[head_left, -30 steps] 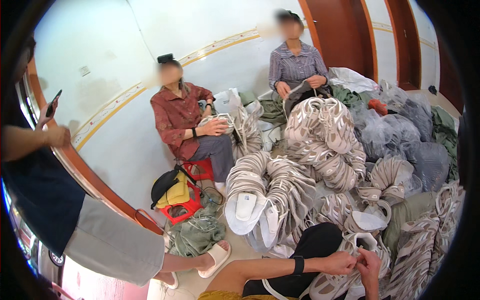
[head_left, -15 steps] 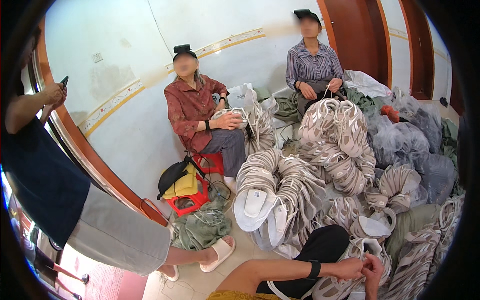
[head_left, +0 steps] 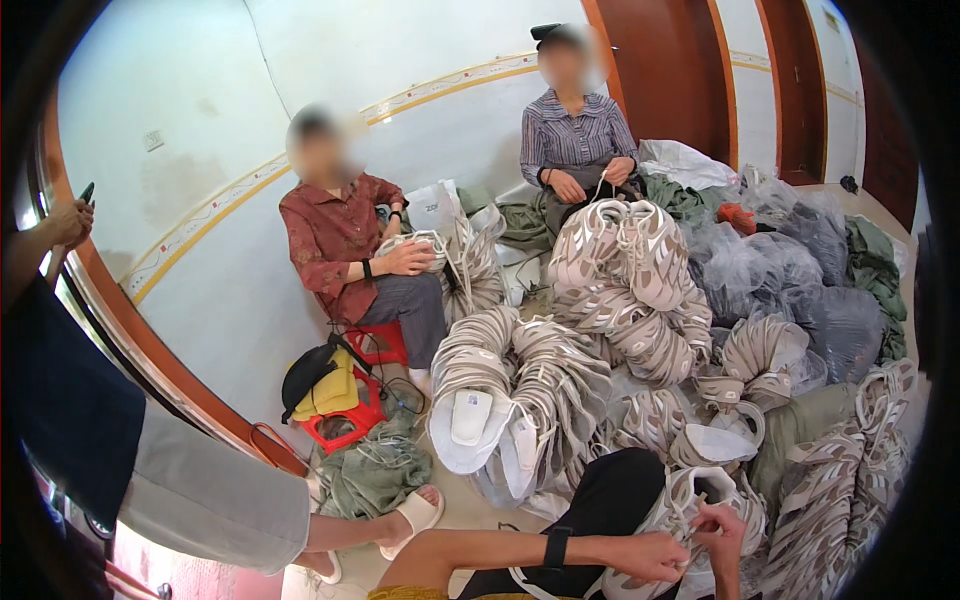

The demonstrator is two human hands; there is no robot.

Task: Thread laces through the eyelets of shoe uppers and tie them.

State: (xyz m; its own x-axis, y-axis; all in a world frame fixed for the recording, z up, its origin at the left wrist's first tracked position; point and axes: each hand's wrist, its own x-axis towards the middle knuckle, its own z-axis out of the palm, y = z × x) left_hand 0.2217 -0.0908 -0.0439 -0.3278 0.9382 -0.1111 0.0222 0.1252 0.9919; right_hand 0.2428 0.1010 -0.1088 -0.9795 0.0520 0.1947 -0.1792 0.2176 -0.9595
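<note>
In the head view, the shoe upper (head_left: 668, 517), patterned in grey-brown and white, is held low at the right of centre, beside a black-clad knee (head_left: 625, 490). It is met from the left by the left hand (head_left: 655, 555), whose fingers are curled together; a dark band (head_left: 556, 548) is worn on that wrist. The right hand (head_left: 722, 528) is raised just beside it with fingers bent; whether a lace or the upper's edge is pinched by either hand cannot be told. Further uppers are nested in a long curved stack (head_left: 475, 365) across the floor, and another bundle (head_left: 825, 510) is laid at the right. Clear plastic bags (head_left: 840, 325) are heaped behind. An upper is held by a seated person in a red shirt (head_left: 340, 230), and a pale lace (head_left: 600, 184) by a person in a striped shirt (head_left: 578, 140). A phone (head_left: 88, 192) is held by a standing person (head_left: 210, 480).
</note>
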